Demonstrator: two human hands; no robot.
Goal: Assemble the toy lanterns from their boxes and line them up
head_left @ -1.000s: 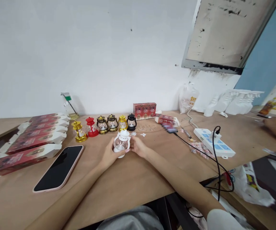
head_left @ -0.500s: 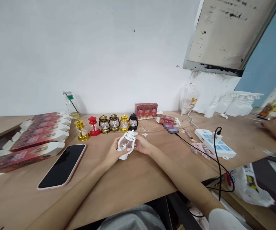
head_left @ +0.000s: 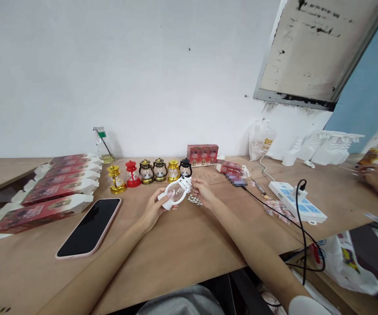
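Note:
My left hand (head_left: 154, 207) is closed around the base of a small white lantern (head_left: 176, 190) with a clear globe. The lantern leans over, its top pointing up and to the right. Beside that top, the fingers of my right hand (head_left: 203, 191) are pinched together; anything between them is too small to make out. Below my right hand lies a pile of small pale round pieces (head_left: 195, 200). Several finished-looking lanterns stand in a row behind, among them a red lantern (head_left: 132, 174), a black lantern (head_left: 185, 168) and a gold lantern (head_left: 116, 180). Thin wire pieces (head_left: 210, 178) lie behind my right hand.
Red open cartons (head_left: 44, 213) and a phone (head_left: 89, 227) lie at left. A printed red box (head_left: 202, 155) stands by the wall. A power strip (head_left: 297, 202) with a black cable (head_left: 274, 210) is at right, past which another person's hand (head_left: 377, 177) shows.
The white lantern has gone from nearly upright to tilted rightward. My right hand has shifted from its side to its top, uncovering the pale pieces. The whole view has shifted slightly.

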